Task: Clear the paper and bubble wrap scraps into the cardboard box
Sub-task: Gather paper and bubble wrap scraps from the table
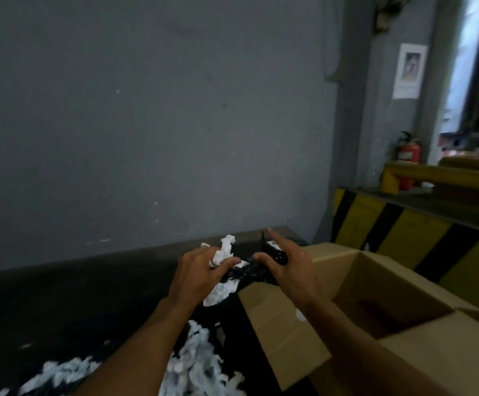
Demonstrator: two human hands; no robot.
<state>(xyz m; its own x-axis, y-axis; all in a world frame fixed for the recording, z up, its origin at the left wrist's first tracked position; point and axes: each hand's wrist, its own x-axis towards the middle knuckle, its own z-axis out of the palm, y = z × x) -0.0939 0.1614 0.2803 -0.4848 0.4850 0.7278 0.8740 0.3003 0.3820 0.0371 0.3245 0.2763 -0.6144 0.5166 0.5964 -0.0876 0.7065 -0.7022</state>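
Note:
My left hand (197, 270) grips a crumpled white paper scrap (223, 251) over the dark table. My right hand (287, 264) holds a black bubble wrap piece (257, 271), with its index finger stretched out. Both hands hover close together just left of the open cardboard box (355, 298). Another white scrap (221, 292) hangs below the hands. Several white paper scraps (192, 364) lie on the table near its front edge, partly hidden by my left forearm.
A dark table (75, 295) stands against a grey wall. To the right runs a yellow and black striped barrier (404, 235). A red fire extinguisher (408, 155) stands behind a yellow rail (432, 174) at the far right.

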